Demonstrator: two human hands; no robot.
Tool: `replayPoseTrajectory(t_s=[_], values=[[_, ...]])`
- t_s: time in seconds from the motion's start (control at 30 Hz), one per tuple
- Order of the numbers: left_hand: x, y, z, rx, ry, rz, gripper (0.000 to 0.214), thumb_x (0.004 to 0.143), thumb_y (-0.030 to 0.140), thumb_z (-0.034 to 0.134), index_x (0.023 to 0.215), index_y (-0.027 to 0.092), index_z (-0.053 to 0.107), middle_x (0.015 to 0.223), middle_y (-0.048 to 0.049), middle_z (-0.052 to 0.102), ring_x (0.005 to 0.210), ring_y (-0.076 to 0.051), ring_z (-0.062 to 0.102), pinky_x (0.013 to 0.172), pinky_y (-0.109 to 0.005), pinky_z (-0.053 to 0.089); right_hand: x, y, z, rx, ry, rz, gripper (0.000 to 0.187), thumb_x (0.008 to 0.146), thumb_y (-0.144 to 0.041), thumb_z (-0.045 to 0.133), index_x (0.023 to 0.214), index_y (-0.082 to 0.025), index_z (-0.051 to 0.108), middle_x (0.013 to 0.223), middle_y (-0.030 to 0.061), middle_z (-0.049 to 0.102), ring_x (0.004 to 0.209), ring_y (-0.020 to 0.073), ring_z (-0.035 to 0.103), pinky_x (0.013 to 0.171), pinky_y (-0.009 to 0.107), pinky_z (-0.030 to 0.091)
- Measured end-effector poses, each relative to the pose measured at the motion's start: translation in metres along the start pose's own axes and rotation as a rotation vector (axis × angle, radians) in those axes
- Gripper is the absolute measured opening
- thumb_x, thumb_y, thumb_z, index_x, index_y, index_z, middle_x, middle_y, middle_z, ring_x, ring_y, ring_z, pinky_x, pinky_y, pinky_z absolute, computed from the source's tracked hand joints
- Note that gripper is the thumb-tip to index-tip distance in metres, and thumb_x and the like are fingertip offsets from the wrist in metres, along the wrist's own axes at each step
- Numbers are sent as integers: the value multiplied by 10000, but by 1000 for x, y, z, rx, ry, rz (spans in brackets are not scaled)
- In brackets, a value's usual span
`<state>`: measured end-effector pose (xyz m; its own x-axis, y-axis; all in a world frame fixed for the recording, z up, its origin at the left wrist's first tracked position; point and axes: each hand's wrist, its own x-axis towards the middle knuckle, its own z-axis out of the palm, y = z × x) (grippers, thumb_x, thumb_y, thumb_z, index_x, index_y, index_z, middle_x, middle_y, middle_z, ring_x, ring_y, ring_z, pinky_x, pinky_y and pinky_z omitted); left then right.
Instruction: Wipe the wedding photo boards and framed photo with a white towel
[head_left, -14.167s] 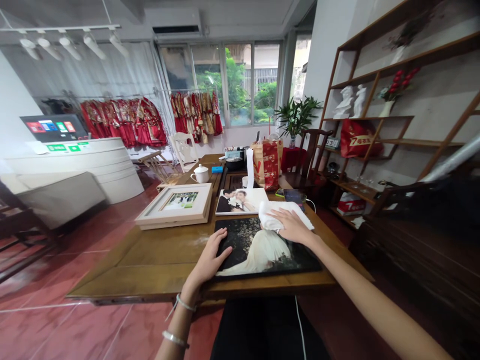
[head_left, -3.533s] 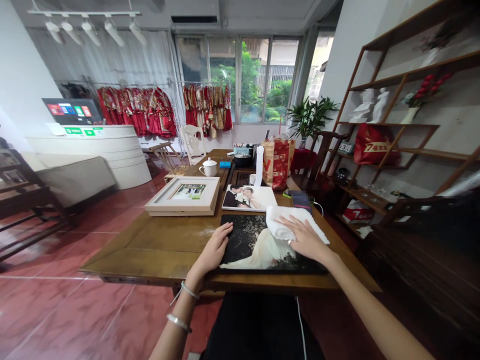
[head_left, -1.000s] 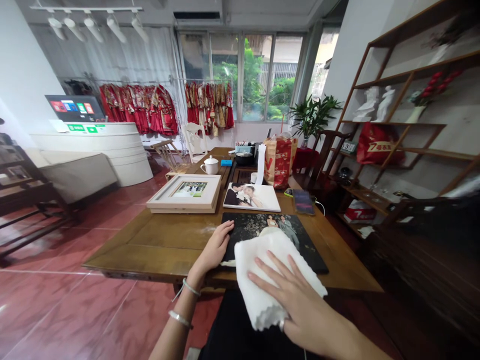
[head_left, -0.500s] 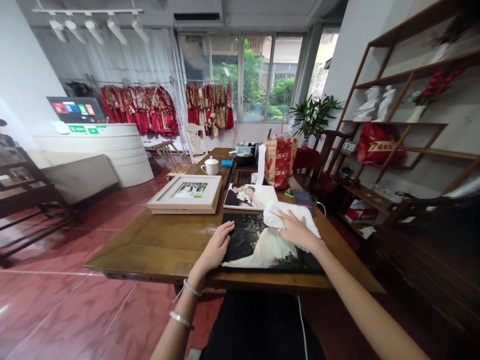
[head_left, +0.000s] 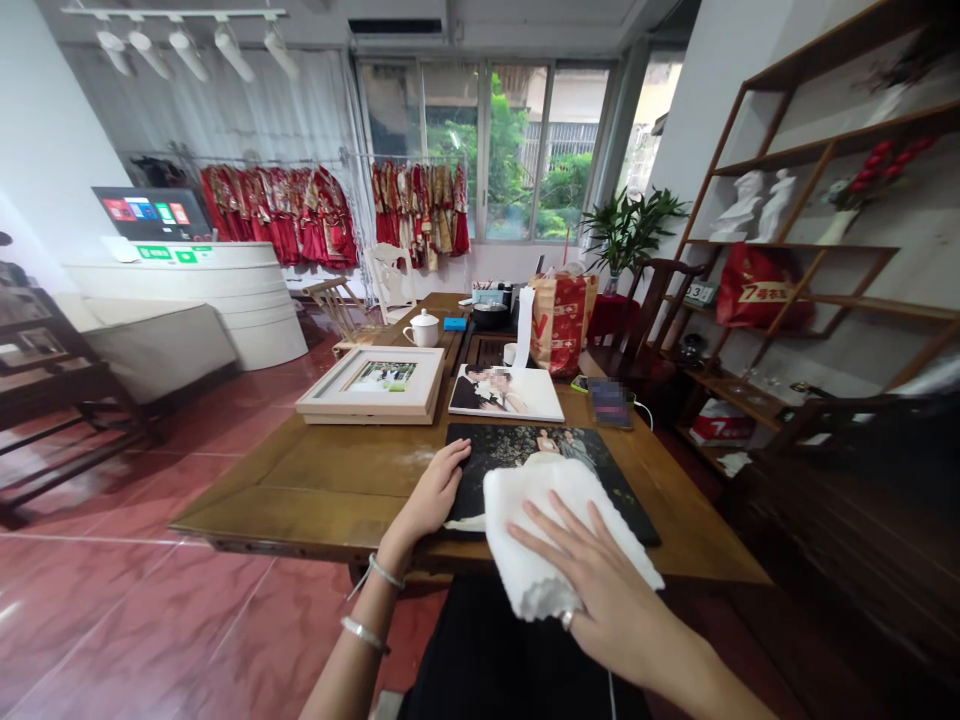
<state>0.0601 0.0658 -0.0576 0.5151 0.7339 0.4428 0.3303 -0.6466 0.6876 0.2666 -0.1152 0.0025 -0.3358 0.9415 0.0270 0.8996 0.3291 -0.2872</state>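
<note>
A dark wedding photo panel [head_left: 525,450] lies flat on the wooden table [head_left: 330,490] near its front edge. My left hand [head_left: 433,492] rests on the panel's left edge, fingers stretched flat and holding nothing. My right hand [head_left: 592,585] presses a folded white cloth [head_left: 544,520] onto the near part of the panel, fingers spread over the cloth. The cloth hangs a little past the table's front edge and hides the lower part of the picture.
Behind the panel lie a second wedding photo [head_left: 506,392], a light wooden framed picture [head_left: 373,384] and a phone [head_left: 609,403]. Farther back stand a white teapot [head_left: 424,328] and a red paper bag [head_left: 562,322]. Wooden shelves [head_left: 787,250] line the right wall.
My right hand has slid the cloth from the panel's far right corner down to its near edge. My left hand has stayed on the left edge.
</note>
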Motion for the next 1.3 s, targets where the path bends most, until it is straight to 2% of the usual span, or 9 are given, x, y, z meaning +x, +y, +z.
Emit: replayPoseTrajectory(t_s=[0.1,0.27,0.47,0.57,0.7,0.83,1.0,1.17,1.3], values=[[0,-2,1,-4,-1,-6,363,896,191,352,1218,187,519,1382,-93,443,1304,-171,375,1123,-408,253,7,29,-6,-28,42,116,902,582,-65,384,1410,-386,230,1499,-72,194,1386,238,59,1074,584,46],[-1,-3,1,-4,-2,17,362,900,186,347,1220,193,515,1380,-93,445,1304,-170,373,1121,-420,256,57,75,-19,-100,110,368,698,741,-148,403,1405,-329,288,1496,1,230,1371,324,111,1020,665,97],[0,-1,0,1,-1,22,360,896,181,363,1221,212,516,1379,-82,450,1304,-177,375,1118,-431,263,103,57,-21,-112,59,363,653,786,-219,421,1418,-290,272,1508,45,192,1363,377,64,980,711,62],[0,1,0,7,0,7,358,892,179,367,1212,186,527,1375,-100,454,1300,-193,382,1113,-439,270,94,26,-11,-89,51,221,733,723,-184,457,1419,-303,262,1511,28,189,1372,345,27,1012,670,5],[0,3,-1,16,1,-13,356,896,191,367,1211,177,530,1369,-100,460,1304,-190,375,1114,-419,274,50,-12,1,-27,24,67,885,601,-112,459,1422,-345,222,1521,-13,141,1379,291,-50,1041,616,-57],[1,3,-1,5,-1,-11,360,896,182,357,1212,178,529,1373,-100,456,1302,-185,380,1116,-417,268,10,-20,0,29,-27,19,956,534,-80,411,1417,-384,204,1514,-63,131,1386,246,-20,1064,589,-38],[0,0,0,-10,1,-2,362,893,176,362,1216,196,526,1380,-87,451,1300,-183,383,1118,-427,261,16,22,-9,-5,27,150,870,589,-88,398,1404,-364,270,1490,-62,228,1386,239,71,1075,582,30],[0,-2,1,-12,-1,9,362,896,180,359,1219,196,522,1379,-88,450,1306,-176,373,1122,-420,256,67,73,-23,-80,78,363,648,766,-198,394,1401,-296,311,1481,-3,269,1372,296,131,1040,639,93],[0,-3,1,-20,7,23,360,899,182,360,1220,217,520,1378,-71,453,1307,-169,372,1122,-417,258,104,82,-31,-95,67,418,582,816,-254,381,1396,-252,333,1488,47,255,1359,357,126,996,693,99]])
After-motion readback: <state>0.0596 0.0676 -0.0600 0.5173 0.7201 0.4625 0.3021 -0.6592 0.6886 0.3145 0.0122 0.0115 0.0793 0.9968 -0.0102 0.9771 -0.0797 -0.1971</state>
